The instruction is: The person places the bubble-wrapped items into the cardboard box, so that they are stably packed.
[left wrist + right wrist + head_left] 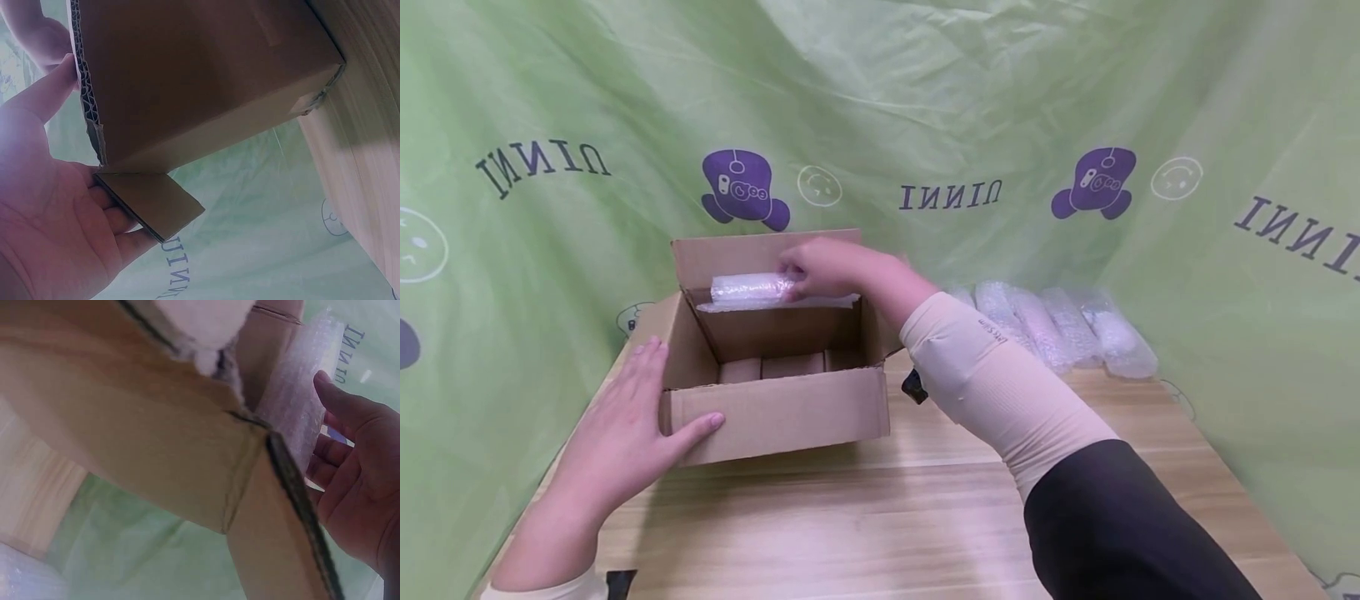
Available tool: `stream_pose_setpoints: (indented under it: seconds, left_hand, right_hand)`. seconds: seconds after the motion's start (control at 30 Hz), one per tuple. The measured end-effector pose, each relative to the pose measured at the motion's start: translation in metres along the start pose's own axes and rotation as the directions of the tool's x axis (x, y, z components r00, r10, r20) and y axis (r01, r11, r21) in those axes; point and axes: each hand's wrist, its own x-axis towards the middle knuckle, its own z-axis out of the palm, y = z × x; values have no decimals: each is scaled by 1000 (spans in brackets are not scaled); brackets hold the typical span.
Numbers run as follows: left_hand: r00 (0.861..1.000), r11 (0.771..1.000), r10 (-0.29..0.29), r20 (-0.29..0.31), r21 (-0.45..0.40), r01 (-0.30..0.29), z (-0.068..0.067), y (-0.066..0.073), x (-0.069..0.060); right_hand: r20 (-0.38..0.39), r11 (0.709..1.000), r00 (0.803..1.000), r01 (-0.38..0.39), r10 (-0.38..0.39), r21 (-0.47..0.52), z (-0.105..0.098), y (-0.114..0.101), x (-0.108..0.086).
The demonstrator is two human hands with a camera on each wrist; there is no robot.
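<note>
Fingers (792, 263) of right hand (829, 268) clamp bubble-wrapped packet (747, 288) just beside far flap (733, 256) of carton (782, 417). Left hand (625, 427), thumb spread from fingers, touches carton's near-left corner. Other wrapped packets (1040, 330) lie far right.

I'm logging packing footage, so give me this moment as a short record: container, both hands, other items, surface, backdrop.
Container: cardboard box, top open
Left hand: holds the box's near left corner
Right hand: grips a bubble-wrapped item by the box's far flap
Other items: several bubble-wrapped packs, right of the box
Surface: wood-grain table
Backdrop: green printed cloth
</note>
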Motion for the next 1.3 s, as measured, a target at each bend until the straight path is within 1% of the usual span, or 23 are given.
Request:
stream_pose_setpoints:
  seconds: [0.13,0.23,0.3,0.4,0.6,0.8,1.0,1.13,1.3]
  left_hand:
    - [1000,1000,0,2,-1,0,0,0,0]
    - [1000,1000,1,2,-3,-1,0,0,0]
    - [1000,1000,2,2,-4,-2,1,1,0]
    - [1000,1000,4,3,-7,-4,1,1,0]
    - [1000,1000,5,0,-13,-5,2,0,0]
    - [1000,1000,2,6,-12,-2,1,0,1]
    - [1000,1000,0,13,-12,0,1,-1,2]
    - [1000,1000,5,14,-12,-4,1,-2,3]
    - [1000,1000,1,21,-13,-1,0,-2,3]
  right_hand:
    - [4,999,1000,5,-4,-47,4,0,0]
    - [-5,996,1000,9,-9,-91,4,1,0]
    - [-7,995,1000,10,-11,-103,3,1,-1]
    - [-13,994,1000,15,-16,-104,-1,3,-6]
    - [-45,998,999,-16,13,-65,-17,12,-21]
    - [-115,999,993,-27,25,-18,-38,29,-48]
    - [-177,997,982,-68,71,22,-54,48,-86]
    - [-234,991,964,-110,124,69,-57,64,-112]
    - [-298,970,930,-168,215,177,-50,88,-135]
